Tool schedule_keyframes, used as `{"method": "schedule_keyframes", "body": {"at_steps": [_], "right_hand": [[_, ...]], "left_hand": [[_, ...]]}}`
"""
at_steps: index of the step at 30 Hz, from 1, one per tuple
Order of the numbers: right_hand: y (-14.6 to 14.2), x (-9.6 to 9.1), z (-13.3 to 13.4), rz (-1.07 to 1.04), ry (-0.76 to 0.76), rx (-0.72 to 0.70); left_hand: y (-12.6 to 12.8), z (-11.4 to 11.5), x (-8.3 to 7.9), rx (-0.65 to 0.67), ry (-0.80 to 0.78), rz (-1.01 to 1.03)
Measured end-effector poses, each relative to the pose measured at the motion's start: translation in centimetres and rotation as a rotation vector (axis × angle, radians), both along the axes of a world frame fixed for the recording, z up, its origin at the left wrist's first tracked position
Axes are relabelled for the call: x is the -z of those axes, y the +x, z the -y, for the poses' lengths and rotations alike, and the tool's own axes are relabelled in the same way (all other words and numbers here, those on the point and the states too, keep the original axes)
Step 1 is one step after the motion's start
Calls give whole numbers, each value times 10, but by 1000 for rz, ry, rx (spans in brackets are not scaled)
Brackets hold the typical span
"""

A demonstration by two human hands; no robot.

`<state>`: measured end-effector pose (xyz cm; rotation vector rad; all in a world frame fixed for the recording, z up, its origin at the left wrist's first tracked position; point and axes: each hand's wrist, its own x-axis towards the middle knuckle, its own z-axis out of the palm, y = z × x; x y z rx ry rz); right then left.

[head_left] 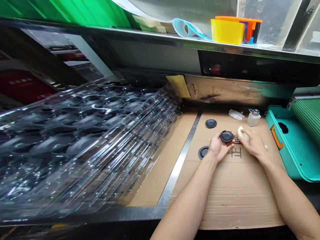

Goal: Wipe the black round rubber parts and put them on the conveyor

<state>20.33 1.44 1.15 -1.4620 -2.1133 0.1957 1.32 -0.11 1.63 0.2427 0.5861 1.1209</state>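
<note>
My left hand [218,148] is closed around a round black disc [227,136], held just above the cardboard sheet [232,186]. My right hand [252,142] sits beside it, fingers curled on a small cream-white pad [241,131] that touches the disc's right edge. Two more black discs lie on the cardboard: one [211,123] farther back and one [203,152] partly hidden under my left wrist.
A tall stack of clear plastic trays [82,140] holding dark discs fills the left side. A white dispenser bottle [253,118] and a crumpled white wipe [236,115] stand at the back. A teal bin [290,150] lies at right, with yellow and orange containers [227,30] on the shelf above.
</note>
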Motion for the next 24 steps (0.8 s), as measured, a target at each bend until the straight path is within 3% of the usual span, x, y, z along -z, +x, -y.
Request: {"method": "schedule_keyframes", "body": {"at_steps": [3, 8, 12, 16, 21, 24], "right_hand": [[-21, 0, 11, -148, 72, 49], [-53, -3, 39, 95, 46, -235], [-49, -14, 42, 288, 54, -94], [-43, -23, 41, 405, 46, -273], [-43, -29, 45, 491, 3, -168], [-42, -26, 43, 488, 14, -278]], "left_hand": [[5, -1, 5, -65, 30, 20], [7, -4, 13, -63, -20, 21], [7, -6, 16, -76, 3, -18], [7, -8, 19, -39, -43, -60], [5, -9, 22, -37, -21, -74], [5, -10, 22, 0, -27, -41]]}}
